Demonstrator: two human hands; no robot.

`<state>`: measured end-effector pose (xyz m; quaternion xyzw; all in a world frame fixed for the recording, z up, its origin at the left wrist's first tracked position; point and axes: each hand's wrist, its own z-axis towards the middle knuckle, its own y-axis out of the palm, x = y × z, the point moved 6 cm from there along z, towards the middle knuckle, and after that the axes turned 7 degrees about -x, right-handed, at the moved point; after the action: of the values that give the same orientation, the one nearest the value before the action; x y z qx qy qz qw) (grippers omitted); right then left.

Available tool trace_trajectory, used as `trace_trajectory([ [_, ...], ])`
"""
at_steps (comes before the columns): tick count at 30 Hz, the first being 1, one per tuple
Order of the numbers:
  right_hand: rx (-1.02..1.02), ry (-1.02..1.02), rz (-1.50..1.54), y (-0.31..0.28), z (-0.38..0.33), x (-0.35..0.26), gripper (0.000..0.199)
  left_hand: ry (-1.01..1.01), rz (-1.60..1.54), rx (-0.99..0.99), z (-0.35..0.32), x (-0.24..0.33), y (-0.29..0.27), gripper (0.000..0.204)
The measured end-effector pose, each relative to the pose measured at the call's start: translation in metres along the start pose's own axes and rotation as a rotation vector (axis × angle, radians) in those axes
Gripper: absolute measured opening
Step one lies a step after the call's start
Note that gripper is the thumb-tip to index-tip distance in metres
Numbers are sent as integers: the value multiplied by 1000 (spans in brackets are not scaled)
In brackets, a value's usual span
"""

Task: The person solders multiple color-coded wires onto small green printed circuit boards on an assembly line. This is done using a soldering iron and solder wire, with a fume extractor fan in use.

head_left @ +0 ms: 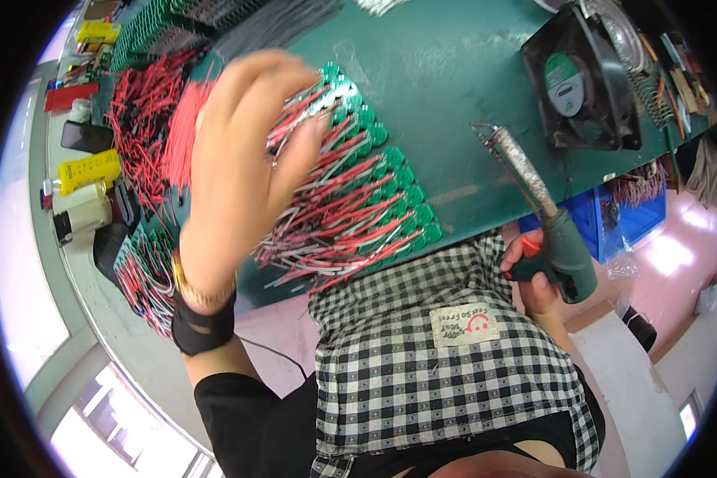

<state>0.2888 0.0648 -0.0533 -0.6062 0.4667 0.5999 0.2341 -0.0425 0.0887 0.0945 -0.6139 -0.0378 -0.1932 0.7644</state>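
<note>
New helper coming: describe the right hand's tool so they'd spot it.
Start at the green tabletop. By its near edge, the right hand holds a dark green pistol-shaped tool. Unlike the boxy black fan, it has a long silvery barrel.

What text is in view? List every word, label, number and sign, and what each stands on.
Patch on the checked apron: lettering and a smiling-face sign; I won't copy the wording.
Round label on the black fan: print too small to read.
Lower yellow object at left: print too small to read.
Upper yellow object: likewise.
Green-handled tool in the right hand: none readable.
</note>
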Motion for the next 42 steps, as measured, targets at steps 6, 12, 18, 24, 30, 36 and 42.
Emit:
trace_trajectory([
  [6, -17, -153, 169, 14, 13, -5, 58, 82, 246, -60, 132, -16, 77, 35],
  [12, 36, -166, 133, 13, 16, -9, 61, 170, 437, 55, 187, -21, 110, 11],
  [18, 53, -169, 157, 10, 29, -6, 60, 10, 222, -24, 201, -61, 112, 16],
  [24, 40, -161, 178, 11, 39, -9, 60, 198, 109, 79, 201, -59, 103, 14],
  [30, 17, -235, 153, 12, 39, -14, 57, 266, 31, 170, 187, -42, 78, 13],
  [36, 16, -233, 144, 13, 38, -11, 56, 336, 72, 44, 131, -20, 24, 13],
  [42, -19, -241, 150, 9, 41, -10, 57, 492, 460, -198, 91, 16, 27, 4],
])
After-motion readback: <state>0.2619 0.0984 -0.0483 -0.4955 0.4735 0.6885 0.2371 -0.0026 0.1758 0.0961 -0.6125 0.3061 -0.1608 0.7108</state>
